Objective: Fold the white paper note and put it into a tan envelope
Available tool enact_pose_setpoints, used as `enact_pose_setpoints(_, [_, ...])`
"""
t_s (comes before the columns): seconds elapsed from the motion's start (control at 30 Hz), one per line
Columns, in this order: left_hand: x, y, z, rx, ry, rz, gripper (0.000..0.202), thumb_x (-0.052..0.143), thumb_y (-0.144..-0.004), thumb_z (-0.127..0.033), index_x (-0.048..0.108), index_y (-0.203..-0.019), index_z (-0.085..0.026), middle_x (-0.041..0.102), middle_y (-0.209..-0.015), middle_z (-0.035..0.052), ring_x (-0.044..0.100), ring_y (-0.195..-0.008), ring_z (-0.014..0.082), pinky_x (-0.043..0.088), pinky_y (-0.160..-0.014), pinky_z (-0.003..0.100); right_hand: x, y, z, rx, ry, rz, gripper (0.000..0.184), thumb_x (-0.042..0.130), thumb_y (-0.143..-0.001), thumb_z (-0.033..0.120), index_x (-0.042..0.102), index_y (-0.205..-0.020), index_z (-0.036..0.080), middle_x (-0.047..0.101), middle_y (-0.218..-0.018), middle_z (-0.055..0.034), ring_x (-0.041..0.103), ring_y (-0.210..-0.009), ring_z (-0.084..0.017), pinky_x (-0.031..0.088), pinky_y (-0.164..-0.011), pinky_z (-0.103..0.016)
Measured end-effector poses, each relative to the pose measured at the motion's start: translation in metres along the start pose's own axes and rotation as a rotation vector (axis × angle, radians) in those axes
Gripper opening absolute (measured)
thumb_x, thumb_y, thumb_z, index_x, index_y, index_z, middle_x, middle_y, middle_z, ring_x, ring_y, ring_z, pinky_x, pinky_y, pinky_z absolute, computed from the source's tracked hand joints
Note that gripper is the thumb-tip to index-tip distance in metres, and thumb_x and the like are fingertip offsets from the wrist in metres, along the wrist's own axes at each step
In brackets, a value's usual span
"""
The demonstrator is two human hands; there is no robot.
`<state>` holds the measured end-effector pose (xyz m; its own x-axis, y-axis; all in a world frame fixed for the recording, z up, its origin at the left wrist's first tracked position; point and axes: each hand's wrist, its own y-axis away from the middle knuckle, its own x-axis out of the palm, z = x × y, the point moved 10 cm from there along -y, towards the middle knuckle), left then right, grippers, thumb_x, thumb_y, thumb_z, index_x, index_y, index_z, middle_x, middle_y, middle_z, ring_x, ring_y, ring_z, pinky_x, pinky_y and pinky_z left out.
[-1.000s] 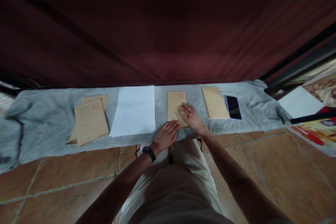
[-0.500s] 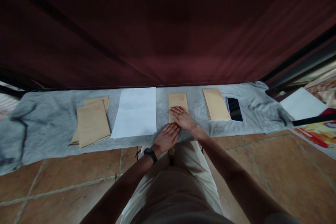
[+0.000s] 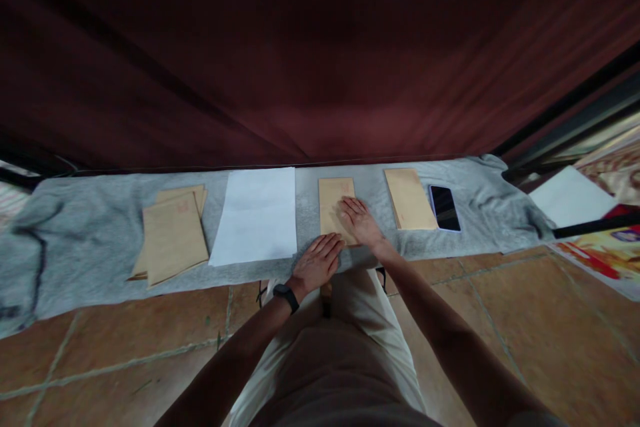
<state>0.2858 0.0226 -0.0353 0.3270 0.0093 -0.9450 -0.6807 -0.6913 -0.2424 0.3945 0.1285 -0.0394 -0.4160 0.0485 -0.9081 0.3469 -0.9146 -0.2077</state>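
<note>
Middle env lies flat just R of the white paper stack, long side pointing away from the person, small reddish print nr its far R corner. R hand is on middle env, so also R of the paper stack: palm down, fingers open, straight & fairly close tog., laid over the R half. L hand is palm down just off the paper stack's near R corner, fingers likewise open & straight, tips at middle env's near L corner; can't tell how hard either one presses. Blk wristband on that L wrist, nearer the person than the paper stack. Well R of the paper stack, past middle env: tidy env pile, edges a bit fanned on its L side, then phone, dark screen up, just beside the pile (can't tell if touching). L of the paper stack, near it: loose env pile, overlapping at diff. angles, top one w/ reddish print. Grey cloth under the lot, running out both sides of the paper stack. Dk red drape behind the paper stack; far R of it, white sheet & red/yellow print, details blurred.
</note>
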Motion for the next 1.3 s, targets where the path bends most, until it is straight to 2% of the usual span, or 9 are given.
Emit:
enact_pose_setpoints(0.13, [-0.001, 0.0, 0.0, 0.0, 0.005, -0.013, 0.046, 0.046, -0.099, -0.024, 0.055, -0.143, -0.018, 0.053, -0.152, 0.0091, 0.045, -0.144, 0.0199, 0.034, -0.123, 0.042, -0.003, -0.004, -0.024, 0.069, 0.014, -0.031, 0.052, 0.026, -0.107, 0.035, 0.053, -0.146, 0.014, 0.049, -0.154, -0.0143, 0.041, -0.145, -0.025, 0.032, -0.12, -0.051])
enact_pose_setpoints(0.27, [-0.001, 0.0, -0.001, 0.009, 0.01, -0.007, 0.044, 0.045, -0.099, -0.024, 0.057, -0.141, -0.017, 0.052, -0.153, 0.0092, 0.045, -0.144, 0.0205, 0.035, -0.122, 0.042, -0.005, -0.01, -0.036, 0.089, 0.039, -0.046, 0.052, 0.026, -0.107, 0.036, 0.053, -0.146, 0.015, 0.051, -0.153, -0.0128, 0.042, -0.145, -0.026, 0.031, -0.12, -0.05])
enact_pose_setpoints(0.57, [-0.001, 0.0, 0.0, 0.009, 0.011, -0.003, 0.045, 0.045, -0.098, -0.023, 0.055, -0.142, -0.017, 0.051, -0.153, 0.0088, 0.044, -0.145, 0.0211, 0.035, -0.122, 0.043, -0.009, -0.017, -0.047, 0.155, 0.098, -0.072, 0.051, 0.027, -0.107, 0.034, 0.053, -0.145, 0.012, 0.052, -0.151, -0.0154, 0.043, -0.143, -0.028, 0.029, -0.118, -0.051])
enact_pose_setpoints(0.83, [-0.002, 0.0, -0.001, 0.01, 0.014, -0.016, 0.045, 0.045, -0.099, -0.024, 0.055, -0.142, -0.017, 0.05, -0.154, 0.0095, 0.043, -0.145, 0.0213, 0.035, -0.122, 0.044, -0.01, -0.006, -0.047, 0.161, 0.111, -0.047, 0.05, 0.029, -0.107, 0.035, 0.051, -0.146, 0.014, 0.05, -0.153, -0.0152, 0.04, -0.145, -0.028, 0.027, -0.12, -0.051])
enact_pose_setpoints(0.97, [-0.003, 0.0, -0.001, 0.007, 0.024, -0.034, 0.043, 0.046, -0.099, -0.024, 0.056, -0.141, -0.017, 0.053, -0.152, 0.0095, 0.045, -0.144, 0.022, 0.036, -0.122, 0.043, -0.011, 0.011, -0.035, 0.134, 0.072, -0.068, 0.049, 0.03, -0.108, 0.036, 0.05, -0.147, 0.015, 0.048, -0.155, -0.0142, 0.039, -0.147, -0.027, 0.028, -0.121, -0.052])
enact_pose_setpoints(1.1, [-0.002, 0.001, -0.002, 0.022, 0.024, -0.044, 0.042, 0.046, -0.099, -0.024, 0.058, -0.139, -0.016, 0.055, -0.15, 0.0099, 0.046, -0.143, 0.0227, 0.035, -0.122, 0.043, -0.008, 0.045, -0.003, 0.026, -0.02, -0.059, 0.049, 0.031, -0.107, 0.035, 0.044, -0.153, 0.02, 0.047, -0.157, -0.0092, 0.039, -0.147, -0.023, 0.03, -0.123, -0.049])
enact_pose_setpoints(1.23, [-0.002, 0.002, -0.001, 0.015, 0.0, -0.051, 0.044, 0.045, -0.099, -0.024, 0.056, -0.14, -0.013, 0.056, -0.149, 0.0115, 0.047, -0.143, 0.0232, 0.035, -0.122, 0.043, 0.002, 0.085, 0.034, -0.09, -0.074, 0.016, 0.048, 0.035, -0.107, 0.033, 0.045, -0.152, 0.021, 0.047, -0.156, -0.0084, 0.042, -0.146, -0.022, 0.032, -0.123, -0.047])
enact_pose_setpoints(1.3, [-0.001, 0.002, -0.003, 0.015, -0.019, -0.045, 0.046, 0.045, -0.099, -0.023, 0.054, -0.142, -0.013, 0.055, -0.15, 0.0121, 0.046, -0.143, 0.0232, 0.035, -0.122, 0.043, 0.003, 0.1, 0.043, -0.102, -0.063, 0.04, 0.049, 0.039, -0.106, 0.032, 0.042, -0.154, 0.022, 0.048, -0.156, -0.0083, 0.043, -0.145, -0.023, 0.032, -0.123, -0.049])
